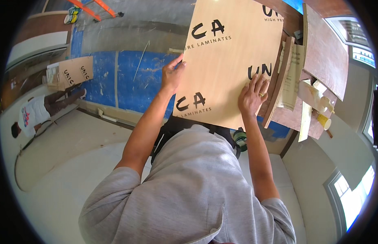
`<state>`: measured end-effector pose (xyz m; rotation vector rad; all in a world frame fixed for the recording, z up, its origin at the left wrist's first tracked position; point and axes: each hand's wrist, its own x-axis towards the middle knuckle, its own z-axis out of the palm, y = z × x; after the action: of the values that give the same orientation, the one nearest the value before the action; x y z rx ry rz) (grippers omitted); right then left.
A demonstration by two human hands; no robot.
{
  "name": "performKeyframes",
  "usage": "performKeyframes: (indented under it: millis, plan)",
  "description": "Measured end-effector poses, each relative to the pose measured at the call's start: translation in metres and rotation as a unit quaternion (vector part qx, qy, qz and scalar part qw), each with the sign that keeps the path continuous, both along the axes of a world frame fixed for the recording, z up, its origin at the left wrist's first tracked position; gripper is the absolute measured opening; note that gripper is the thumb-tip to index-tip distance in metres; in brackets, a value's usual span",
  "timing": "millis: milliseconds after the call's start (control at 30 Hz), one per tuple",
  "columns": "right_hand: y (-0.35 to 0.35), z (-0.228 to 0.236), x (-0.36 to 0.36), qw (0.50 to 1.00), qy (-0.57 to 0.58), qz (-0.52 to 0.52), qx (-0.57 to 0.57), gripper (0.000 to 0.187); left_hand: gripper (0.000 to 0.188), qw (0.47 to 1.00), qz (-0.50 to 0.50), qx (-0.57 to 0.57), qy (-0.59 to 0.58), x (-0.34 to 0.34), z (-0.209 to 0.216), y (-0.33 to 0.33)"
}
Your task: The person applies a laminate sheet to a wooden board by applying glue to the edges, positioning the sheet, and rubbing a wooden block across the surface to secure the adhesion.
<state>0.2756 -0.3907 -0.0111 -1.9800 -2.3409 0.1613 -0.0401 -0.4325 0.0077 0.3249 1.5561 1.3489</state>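
A tan laminate sheet [221, 73] with black printed lettering spans the space in front of me, its near edge close to my waist. My left hand [172, 75] grips its left edge, the thumb on the near side and the fingers reaching along the edge. On the sheet's right part, my right hand [253, 95] lies with fingers spread over the printed face, a ring on one finger. What supports the sheet from below is hidden.
Right of the sheet, a workbench holds wooden boards [325, 49], a paper-covered piece [289, 77], scraps and a yellow cup [324, 121]. Blue sheeting [136, 81] covers the floor. A person [34, 112] stands far left beside a lettered board [76, 71]; an orange ladder [87, 8] is beyond.
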Motion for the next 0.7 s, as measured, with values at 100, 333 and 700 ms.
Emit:
performKeyframes:
  millis: [100, 333, 700]
  plan:
    - [-0.002, -0.002, 0.0, 1.0, -0.006, -0.001, 0.001, 0.063, 0.046, 1.0, 0.011, -0.027, 0.008, 0.007, 0.003, -0.021]
    - [0.0, -0.002, -0.001, 1.0, -0.008, 0.0, -0.001, 0.061, 0.045, 0.998, 0.029, -0.044, 0.019, 0.017, -0.001, -0.072]
    - [-0.001, -0.005, -0.001, 1.0, 0.022, -0.002, 0.011, 0.061, 0.039, 0.983, -0.037, -0.115, 0.139, 0.038, 0.032, -0.167]
